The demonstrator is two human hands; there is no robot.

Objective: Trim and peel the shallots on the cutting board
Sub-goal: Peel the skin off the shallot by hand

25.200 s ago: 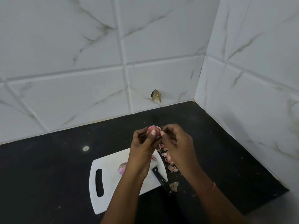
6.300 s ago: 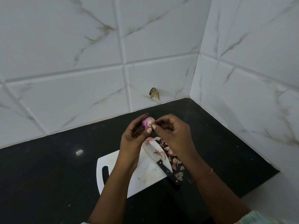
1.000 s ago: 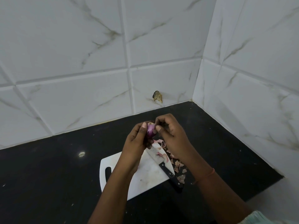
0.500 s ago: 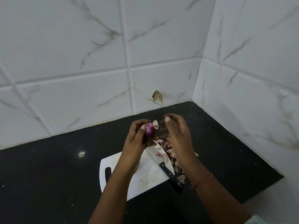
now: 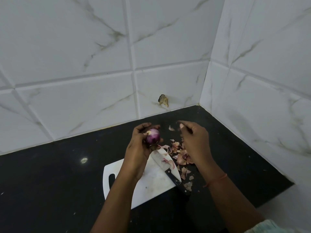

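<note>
My left hand (image 5: 142, 145) holds a purple shallot (image 5: 152, 135) in the air above the far end of the white cutting board (image 5: 151, 184), fingers curled round it. My right hand (image 5: 195, 140) hovers to the right of it, apart from the shallot, fingers loosely curled with nothing seen in them. A small scrap of skin (image 5: 171, 128) is in the air between the hands. A knife lies across the board's right end, its blade (image 5: 162, 159) on the board and its black handle (image 5: 176, 181) over the edge.
A heap of shallot skins (image 5: 180, 154) lies on the black counter (image 5: 50, 182) just right of the board. White tiled walls meet in a corner at the back right. The counter's front right edge (image 5: 276, 194) drops off.
My right hand has pulled away to the right from the shallot, and a scrap of skin has come off. The left hand has turned the shallot so more of its purple side shows.
</note>
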